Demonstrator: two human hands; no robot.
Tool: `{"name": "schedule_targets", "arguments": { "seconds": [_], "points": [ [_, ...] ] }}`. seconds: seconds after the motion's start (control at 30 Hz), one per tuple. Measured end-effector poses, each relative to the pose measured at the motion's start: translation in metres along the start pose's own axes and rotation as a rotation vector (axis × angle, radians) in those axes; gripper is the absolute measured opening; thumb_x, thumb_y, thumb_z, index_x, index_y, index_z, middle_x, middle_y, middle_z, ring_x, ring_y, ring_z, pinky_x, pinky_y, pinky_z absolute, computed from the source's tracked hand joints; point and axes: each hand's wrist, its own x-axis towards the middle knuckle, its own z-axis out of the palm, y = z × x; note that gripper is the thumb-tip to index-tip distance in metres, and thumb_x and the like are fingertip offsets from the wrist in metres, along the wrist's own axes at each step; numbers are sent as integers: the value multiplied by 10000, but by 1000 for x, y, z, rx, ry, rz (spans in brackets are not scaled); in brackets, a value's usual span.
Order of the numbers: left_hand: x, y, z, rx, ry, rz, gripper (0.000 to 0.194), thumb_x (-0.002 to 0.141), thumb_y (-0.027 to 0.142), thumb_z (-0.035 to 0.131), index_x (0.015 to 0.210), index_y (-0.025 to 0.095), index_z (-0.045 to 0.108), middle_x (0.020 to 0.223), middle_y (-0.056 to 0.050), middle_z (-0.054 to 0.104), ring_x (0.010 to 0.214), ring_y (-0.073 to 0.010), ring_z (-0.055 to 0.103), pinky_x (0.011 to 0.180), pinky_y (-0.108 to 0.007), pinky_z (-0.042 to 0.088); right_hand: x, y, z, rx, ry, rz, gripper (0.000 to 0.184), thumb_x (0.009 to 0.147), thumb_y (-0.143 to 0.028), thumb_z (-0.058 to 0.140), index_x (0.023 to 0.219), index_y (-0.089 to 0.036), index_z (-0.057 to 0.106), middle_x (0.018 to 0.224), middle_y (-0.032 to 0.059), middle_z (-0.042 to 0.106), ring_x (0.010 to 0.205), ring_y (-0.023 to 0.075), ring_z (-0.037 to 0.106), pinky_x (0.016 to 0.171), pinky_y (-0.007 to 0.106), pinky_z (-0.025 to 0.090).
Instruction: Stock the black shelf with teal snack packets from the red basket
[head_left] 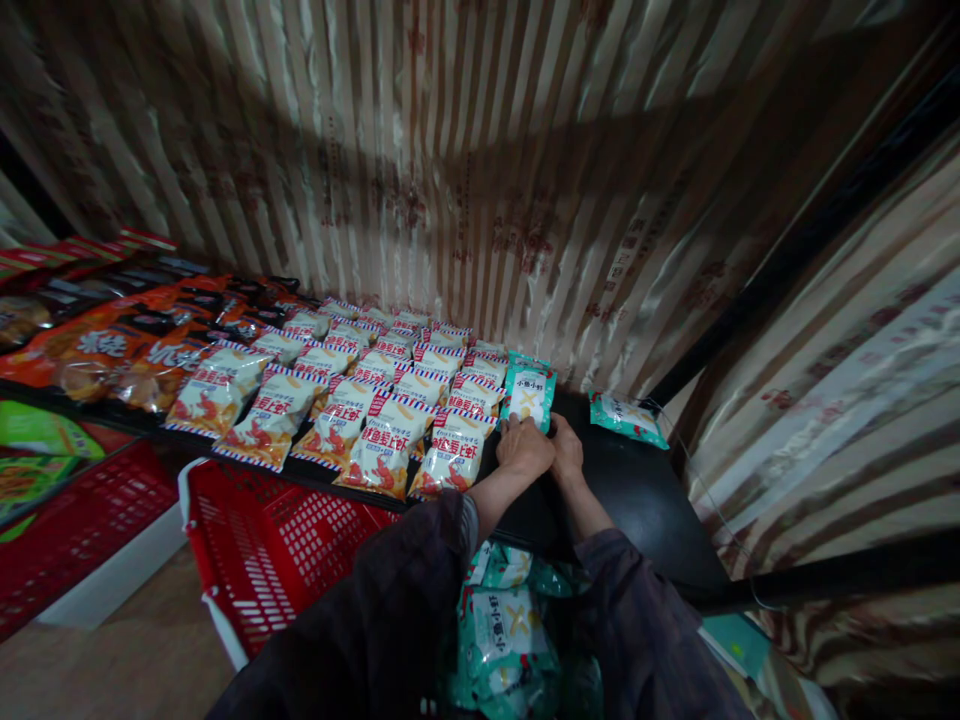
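Observation:
A teal snack bag [529, 388] stands at the right end of the rows on the black shelf [637, 510]. My left hand [525, 450] is closed on its lower edge, fingers bent over the front. At the lower right corner of the same bag, my right hand [568, 455] is closed with the fingertips pinched against it; they are partly hidden. Directly left of my hands, white-and-orange snack bags [385, 443] stand in several rows. Another teal bag [628, 418] lies flat at the shelf's back right. Below my forearms is a pile of teal bags [506, 640].
Orange snack packs [105, 350] fill the shelf's left part. Under the front edge are a red basket [292, 540] and a second red basket [90, 520] with green packs. A striped sheet [465, 150] hangs behind. Black frame bars [795, 240] run along the right.

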Motion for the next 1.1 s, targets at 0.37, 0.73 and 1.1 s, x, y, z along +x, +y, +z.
{"name": "schedule_targets", "arguments": {
  "seconds": [0.37,0.73,1.1],
  "points": [
    [-11,3,-4,1,-9,-28,445,886,235,444,1308,135,544,1503,-152,394,1398,-283,350,1076,-367,390,-5,4,-2,-13,37,-19,512,801,-272,590,1307,-206,547,1097,101,678,1013,231,640,863,318,487],
    [-86,-7,-21,-278,-149,182,336,880,184,438,1143,242,638,1166,-31,689,1072,-189,638,978,-301,474,-97,3,-42,354,207,-191,428,785,-276,483,1163,-148,637,1135,130,656,976,225,632,892,365,499],
    [-143,-122,6,217,-535,465,528,772,283,646,1266,119,555,1322,-184,580,1252,-328,512,1071,-461,379,-206,58,-28,18,-414,-274,358,841,-200,430,1084,-165,692,1080,123,712,1029,245,653,937,355,464]
  ]
}}
